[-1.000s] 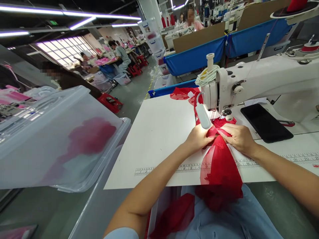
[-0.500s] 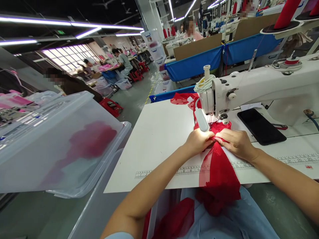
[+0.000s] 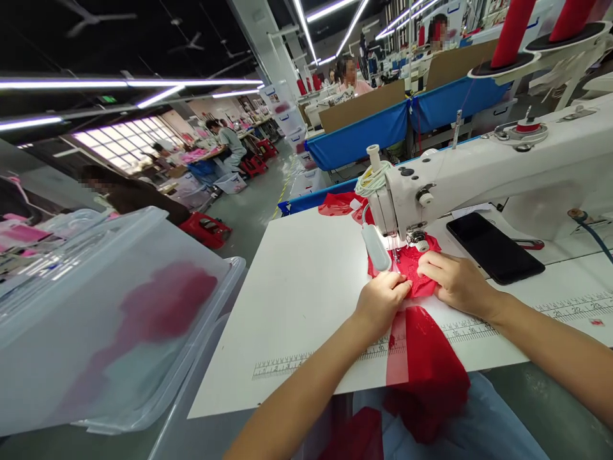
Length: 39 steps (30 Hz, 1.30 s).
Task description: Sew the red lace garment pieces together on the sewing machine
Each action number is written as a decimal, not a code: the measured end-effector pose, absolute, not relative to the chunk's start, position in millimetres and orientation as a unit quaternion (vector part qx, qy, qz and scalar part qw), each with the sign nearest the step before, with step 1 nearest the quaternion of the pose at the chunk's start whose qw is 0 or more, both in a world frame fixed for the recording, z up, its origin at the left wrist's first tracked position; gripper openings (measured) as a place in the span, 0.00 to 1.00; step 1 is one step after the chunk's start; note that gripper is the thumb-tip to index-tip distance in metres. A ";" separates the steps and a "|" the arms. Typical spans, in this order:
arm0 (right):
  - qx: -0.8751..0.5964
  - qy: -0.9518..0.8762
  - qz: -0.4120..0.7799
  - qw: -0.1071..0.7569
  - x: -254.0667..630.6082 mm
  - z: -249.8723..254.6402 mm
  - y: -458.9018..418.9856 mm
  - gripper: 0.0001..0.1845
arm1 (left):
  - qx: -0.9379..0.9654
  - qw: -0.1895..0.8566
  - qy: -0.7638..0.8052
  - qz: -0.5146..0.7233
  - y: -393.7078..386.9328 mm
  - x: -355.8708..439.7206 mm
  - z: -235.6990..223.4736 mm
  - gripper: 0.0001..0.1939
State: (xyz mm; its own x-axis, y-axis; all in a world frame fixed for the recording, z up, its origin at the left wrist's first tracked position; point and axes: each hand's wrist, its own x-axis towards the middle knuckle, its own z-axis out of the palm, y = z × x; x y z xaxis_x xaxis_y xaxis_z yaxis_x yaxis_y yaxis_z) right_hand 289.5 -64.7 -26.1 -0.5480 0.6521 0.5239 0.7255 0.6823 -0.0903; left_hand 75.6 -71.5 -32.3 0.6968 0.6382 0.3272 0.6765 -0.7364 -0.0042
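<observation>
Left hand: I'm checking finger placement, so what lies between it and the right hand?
Red fabric lies between the left hand and the right hand, with fingers of both touching it; the head view shows this.

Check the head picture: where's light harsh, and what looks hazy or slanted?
Head view: a bright patch whitens the tabletop beside the small lamp, near the red fabric; head view: the window looks overexposed; head view: red contents look hazy through the plastic bin; head view: the pillar leans, from tilt or lens I can't tell.
</observation>
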 end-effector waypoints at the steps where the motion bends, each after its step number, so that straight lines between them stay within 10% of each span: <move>1: -0.390 -0.878 -0.076 0.268 289.6 -26.8 -64.4 0.16 | -0.920 0.056 -0.355 -0.155 -73.8 75.1 -29.8 0.09; 11: -0.358 -0.876 -0.098 0.309 290.8 -35.6 -61.5 0.16 | -0.929 0.027 -0.344 -0.131 -88.7 65.9 -5.1 0.30; 39: -0.380 -0.879 -0.095 0.272 288.3 -33.6 -55.1 0.17 | -0.913 0.121 -0.379 -0.085 -86.5 70.9 -23.1 0.39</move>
